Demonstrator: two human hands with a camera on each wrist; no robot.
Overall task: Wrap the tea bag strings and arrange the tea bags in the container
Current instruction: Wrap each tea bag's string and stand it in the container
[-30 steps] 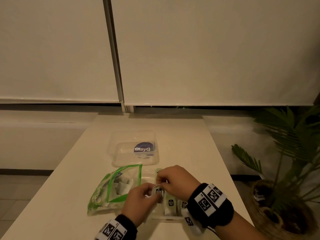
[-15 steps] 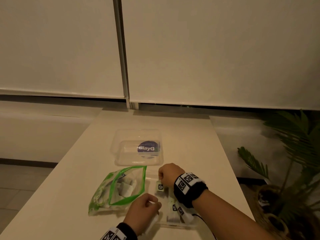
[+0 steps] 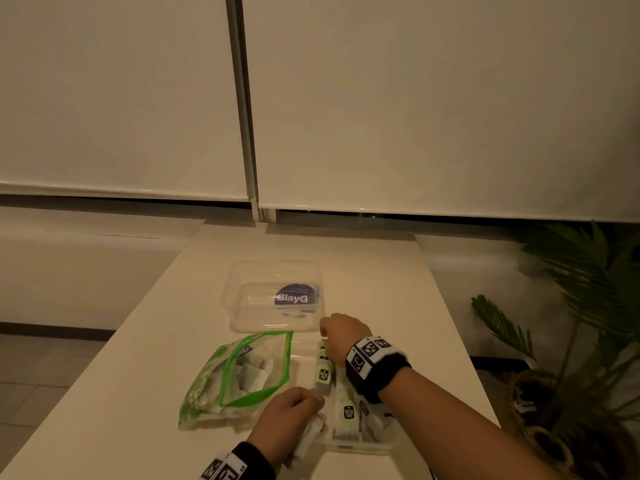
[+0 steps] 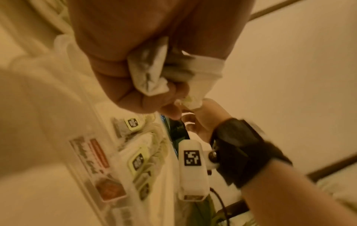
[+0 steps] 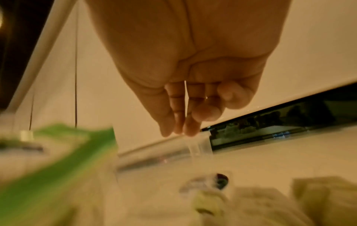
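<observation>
A clear container near the table's front edge holds several tea bags with green tags, also seen in the left wrist view as tea bags. One wrapped tea bag lies at the container's far left. My left hand hovers by the container's near left corner. In the left wrist view this left hand grips a crumpled white tea bag in its fist. My right hand reaches over the container's far end. In the right wrist view the right hand points its straight fingers down at a clear rim and holds nothing.
An open green-edged zip bag with more tea bags lies left of the container. A second clear tub with a blue "ClayG" label stands further back. A potted palm stands beyond the table's right edge. Roller blinds hang behind.
The hands, together on one tea bag a second ago, have parted. My right hand laid a tagged tea bag in the container and moved to its far end; my left hand drew back.
</observation>
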